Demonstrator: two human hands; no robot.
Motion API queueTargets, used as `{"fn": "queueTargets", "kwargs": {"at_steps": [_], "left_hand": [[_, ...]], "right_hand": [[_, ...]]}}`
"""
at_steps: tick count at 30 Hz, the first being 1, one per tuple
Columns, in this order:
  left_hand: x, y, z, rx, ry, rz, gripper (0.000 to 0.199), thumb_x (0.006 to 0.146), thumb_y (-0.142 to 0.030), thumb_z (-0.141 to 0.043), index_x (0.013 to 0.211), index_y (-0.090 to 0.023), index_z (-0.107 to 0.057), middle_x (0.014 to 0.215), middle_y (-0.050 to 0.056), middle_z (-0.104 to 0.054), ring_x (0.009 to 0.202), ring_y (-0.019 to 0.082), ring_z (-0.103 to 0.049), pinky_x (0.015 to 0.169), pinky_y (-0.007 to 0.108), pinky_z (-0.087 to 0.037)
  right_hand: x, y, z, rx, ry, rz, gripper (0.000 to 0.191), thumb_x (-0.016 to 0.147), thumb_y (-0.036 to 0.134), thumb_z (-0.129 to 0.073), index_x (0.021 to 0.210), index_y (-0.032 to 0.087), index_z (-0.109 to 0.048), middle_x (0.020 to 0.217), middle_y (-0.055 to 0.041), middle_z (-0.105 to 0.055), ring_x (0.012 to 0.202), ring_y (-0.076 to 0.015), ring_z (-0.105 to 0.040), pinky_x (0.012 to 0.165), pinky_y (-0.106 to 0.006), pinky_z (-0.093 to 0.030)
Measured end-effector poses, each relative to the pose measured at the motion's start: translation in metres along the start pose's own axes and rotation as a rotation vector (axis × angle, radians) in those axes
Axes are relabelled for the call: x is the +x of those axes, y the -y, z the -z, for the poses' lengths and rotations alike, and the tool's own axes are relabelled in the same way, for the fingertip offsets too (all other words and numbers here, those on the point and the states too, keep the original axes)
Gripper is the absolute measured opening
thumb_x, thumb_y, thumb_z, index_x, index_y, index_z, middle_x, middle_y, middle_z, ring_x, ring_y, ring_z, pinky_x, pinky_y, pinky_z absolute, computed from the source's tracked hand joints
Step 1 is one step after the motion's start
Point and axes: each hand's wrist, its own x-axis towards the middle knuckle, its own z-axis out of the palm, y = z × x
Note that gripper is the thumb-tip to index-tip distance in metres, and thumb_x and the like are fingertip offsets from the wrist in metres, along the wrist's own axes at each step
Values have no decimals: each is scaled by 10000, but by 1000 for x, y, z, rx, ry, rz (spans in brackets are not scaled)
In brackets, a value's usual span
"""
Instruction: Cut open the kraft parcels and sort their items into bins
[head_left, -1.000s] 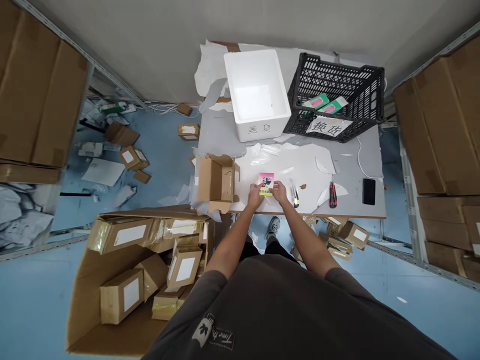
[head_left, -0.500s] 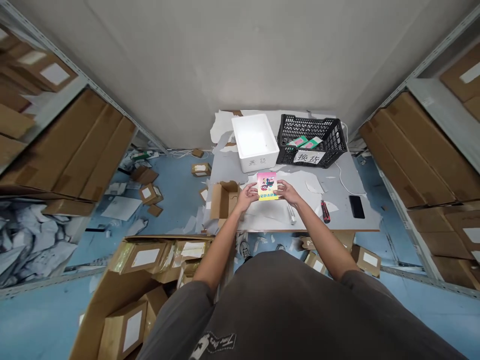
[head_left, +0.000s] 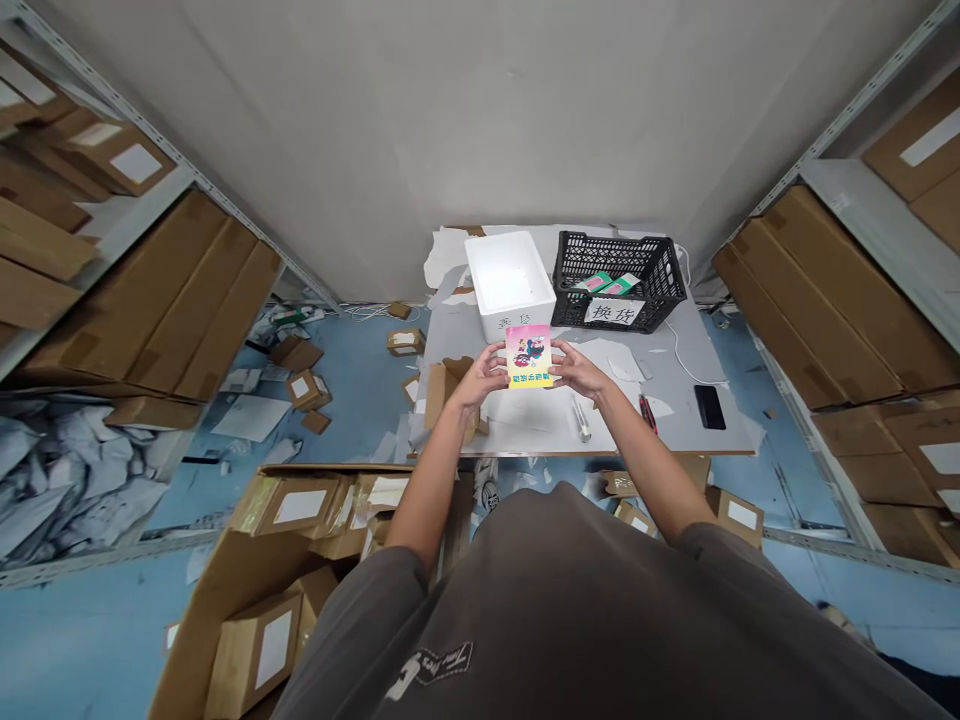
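Note:
A pink and yellow card box or booklet with cartoon figures is held up over the table, its printed face towards me. My left hand grips its left edge, and my right hand grips its right edge. Just behind it stands a white foam box with handwriting on the front. An open cardboard box sits beside my left hand, partly hidden by it. A clear-and-white tube-like object lies on the table below my right hand.
A black crate with green and pink items stands at the table's back right. A red and black tool and a phone lie to the right. Shelves of cartons flank the table; a large carton is at lower left.
Both hands have raised the pink and yellow item slightly and tilted it more upright, so it now overlaps the foam box's front edge. The camera view has shifted a little.

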Motion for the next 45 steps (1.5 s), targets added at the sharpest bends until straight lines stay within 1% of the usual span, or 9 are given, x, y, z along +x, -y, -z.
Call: {"fn": "queueTargets", "kwargs": {"at_steps": [3,6,10,14,20,26,29,37,45], "left_hand": [[-6,-2,-10,178,-215,-84,819,800,-314,-882,1560,-290,-576,1209,65,-688,960,174,-708,890,323,-616],[-14,-9,-34,496,-509,-228,442,909,-298,-797,1346,-251,-756,1263,92,-673,1006,201,-687,946,347,-604],[-16,-17,-72,699,-385,-302,477,943,-290,-788,1418,-284,-749,1348,93,-658,1180,263,-680,1007,364,-598],[-9,-18,-89,564,-359,-294,616,979,-285,-737,1580,-298,-603,1495,120,-605,1265,282,-664,938,349,-627],[-1,-18,-72,311,-316,-326,629,923,-230,-698,1541,-258,-589,1385,128,-684,1187,266,-716,866,330,-627],[6,-19,-25,126,-284,-202,664,869,-282,-727,1516,-258,-580,1275,74,-686,904,129,-707,773,243,-602],[5,-16,-10,60,-237,-136,671,851,-347,-759,1491,-277,-567,1297,57,-674,904,119,-708,736,223,-599],[5,-8,-10,63,-213,-139,697,852,-392,-811,1501,-284,-578,1349,72,-678,947,139,-724,757,250,-620],[5,-9,-17,188,-280,-212,622,873,-365,-817,1461,-245,-653,1353,100,-694,1000,164,-708,875,295,-608]], "right_hand": [[0,-1,-2,-15,-19,7,710,704,256,-950,1301,324,-570,1163,-17,-810,917,-226,-801,696,-366,-723],[0,-1,-6,-60,-80,55,674,712,268,-921,1284,326,-569,1132,-1,-797,885,-203,-782,690,-345,-713],[2,-3,-17,-165,-113,154,691,704,289,-898,1311,342,-572,1112,18,-744,824,-160,-733,676,-289,-676],[6,-5,-30,-293,-118,271,678,681,296,-911,1290,326,-615,1182,-19,-691,882,-167,-695,719,-288,-652],[6,-1,-33,-319,-33,324,686,665,318,-972,1279,331,-667,1314,-53,-669,1110,-233,-694,997,-437,-642],[6,-1,-13,-245,-286,190,653,666,311,-953,1249,325,-660,1175,-17,-716,1057,-207,-714,887,-370,-653],[6,-1,-11,-114,-286,62,671,648,291,-948,1254,321,-662,1119,-2,-756,1016,-202,-738,858,-366,-658],[0,8,-14,57,-135,10,568,676,302,-943,1192,290,-705,1047,-2,-799,932,-206,-773,765,-337,-668],[1,9,-15,-9,-160,23,593,623,263,-952,1123,285,-635,941,39,-755,850,-183,-741,687,-301,-661]]}}
